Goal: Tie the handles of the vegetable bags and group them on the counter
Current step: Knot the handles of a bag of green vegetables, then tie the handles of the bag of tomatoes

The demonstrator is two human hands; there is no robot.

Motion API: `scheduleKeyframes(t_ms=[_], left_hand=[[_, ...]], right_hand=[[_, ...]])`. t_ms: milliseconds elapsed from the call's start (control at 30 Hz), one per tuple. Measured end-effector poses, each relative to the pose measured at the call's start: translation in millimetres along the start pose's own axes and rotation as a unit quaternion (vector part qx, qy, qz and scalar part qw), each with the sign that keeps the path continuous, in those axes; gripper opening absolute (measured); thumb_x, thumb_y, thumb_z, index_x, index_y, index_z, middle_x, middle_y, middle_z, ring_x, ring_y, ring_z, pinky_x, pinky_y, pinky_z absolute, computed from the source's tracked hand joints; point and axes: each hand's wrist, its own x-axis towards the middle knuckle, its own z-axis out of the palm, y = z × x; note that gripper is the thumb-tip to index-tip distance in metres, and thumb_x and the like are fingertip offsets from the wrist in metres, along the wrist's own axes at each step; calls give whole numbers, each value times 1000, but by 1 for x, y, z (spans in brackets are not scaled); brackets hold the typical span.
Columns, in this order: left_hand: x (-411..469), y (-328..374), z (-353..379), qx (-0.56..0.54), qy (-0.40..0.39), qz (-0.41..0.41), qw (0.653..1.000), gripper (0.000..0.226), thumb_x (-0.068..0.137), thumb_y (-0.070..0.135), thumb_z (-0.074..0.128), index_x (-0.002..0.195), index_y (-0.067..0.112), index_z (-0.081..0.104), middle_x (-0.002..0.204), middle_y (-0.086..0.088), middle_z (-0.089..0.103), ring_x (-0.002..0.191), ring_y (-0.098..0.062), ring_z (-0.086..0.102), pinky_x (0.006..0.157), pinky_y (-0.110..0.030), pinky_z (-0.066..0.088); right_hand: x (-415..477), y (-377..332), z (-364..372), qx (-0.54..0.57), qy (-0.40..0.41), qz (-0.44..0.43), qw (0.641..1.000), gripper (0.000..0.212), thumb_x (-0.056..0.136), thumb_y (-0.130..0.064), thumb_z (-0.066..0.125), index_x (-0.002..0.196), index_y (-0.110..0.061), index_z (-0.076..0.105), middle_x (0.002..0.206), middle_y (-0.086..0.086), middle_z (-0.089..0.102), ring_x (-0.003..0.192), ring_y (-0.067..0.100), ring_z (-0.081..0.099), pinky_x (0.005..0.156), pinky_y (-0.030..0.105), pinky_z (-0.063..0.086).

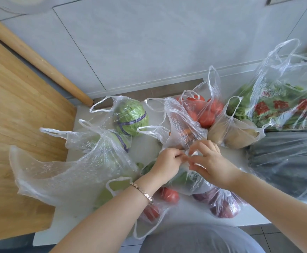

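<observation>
Several clear plastic bags of vegetables crowd the white counter (145, 150). At the centre lies a bag of green vegetables (185, 179). My left hand (167, 161) and my right hand (211, 161) meet above it, each pinching one of its thin handles (190, 155) between thumb and fingers. Behind my hands stands a bag with carrots (183, 132). A cabbage bag (130, 117) is at the back left, a tomato bag (203, 110) at the back, a potato bag (235, 132) to its right.
A wooden board (17, 125) covers the left side, with a wooden rolling pin (35, 59) against the wall. A printed bag of greens (286, 99) and a dark bag (288, 161) fill the right. Bags of tomatoes (156, 209) and purple onions (222, 203) lie near the front edge.
</observation>
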Motion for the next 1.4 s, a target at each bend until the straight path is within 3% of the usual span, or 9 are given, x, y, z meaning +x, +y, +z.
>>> scheduleKeyframes(t_ms=[233, 400, 600, 767, 967, 1033, 1200, 1300, 1400], left_hand=[[12, -6, 0, 75, 58, -38, 995, 21, 91, 12, 51, 91, 5, 71, 103, -10, 69, 97, -22, 59, 77, -18, 35], [14, 6, -10, 59, 107, 96, 988, 22, 92, 13, 51, 91, 4, 71, 100, -7, 67, 95, -15, 56, 81, -13, 36], [1, 6, -27, 92, 41, 111, 989, 20, 91, 16, 53, 107, 12, 64, 108, -3, 66, 93, -7, 55, 80, -8, 40], [-28, 1, -72, 356, -31, 9, 934, 54, 88, 43, 53, 133, 17, 40, 135, -4, 46, 119, -21, 49, 98, -32, 40], [-60, -12, -116, 502, -166, -193, 827, 56, 71, 51, 68, 109, 11, 56, 98, -3, 60, 83, -21, 56, 65, -28, 42], [-66, -19, -121, 467, -122, -169, 859, 17, 79, 31, 65, 83, 16, 58, 79, 1, 56, 67, -18, 50, 53, -24, 33], [-77, -29, -122, 323, 166, -46, 931, 38, 90, 32, 50, 57, 17, 38, 55, 1, 41, 58, -21, 42, 52, -29, 28], [-78, -32, -114, 128, 240, -23, 962, 35, 91, 26, 51, 63, 6, 47, 51, 3, 42, 55, -16, 39, 56, -28, 30], [-76, -32, -102, -163, 226, -90, 956, 30, 94, 19, 47, 75, -1, 57, 57, 3, 66, 63, -15, 59, 68, -29, 41]], right_hand=[[-21, -5, 3, 37, -21, 50, 998, 17, 86, -32, 45, 78, -21, 57, 94, -7, 40, 95, 17, 37, 74, 37, 43], [-9, -5, -6, 43, 3, 132, 990, 19, 82, -42, 50, 78, -24, 48, 97, 7, 53, 92, 21, 45, 80, 35, 39], [13, 3, -16, -104, 17, 97, 990, 34, 47, 6, 79, 56, -10, 50, 79, 12, 64, 65, 32, 62, 63, 38, 50], [14, -17, 0, -164, -177, 255, 936, 44, 74, -4, 59, 113, -18, 46, 118, 8, 46, 110, 29, 45, 94, 37, 39], [8, -91, 28, 39, -202, -52, 977, 59, 65, -66, 55, 108, -25, 48, 112, 0, 48, 102, 21, 47, 92, 33, 38], [11, -101, 47, -7, -213, -64, 975, 65, 61, -68, 53, 110, -27, 46, 111, 2, 48, 99, 22, 48, 88, 35, 44], [28, -109, 50, 157, -132, 35, 978, 17, 79, -23, 54, 88, -16, 68, 104, 5, 64, 100, 27, 58, 87, 36, 48], [36, -94, 30, 390, -120, 269, 872, 55, 92, -48, 30, 70, -11, 63, 70, -4, 61, 72, 19, 60, 80, 28, 43], [33, -86, 15, 471, -49, 312, 824, 54, 89, -54, 26, 46, -22, 34, 49, -5, 33, 52, 16, 32, 63, 37, 34]])
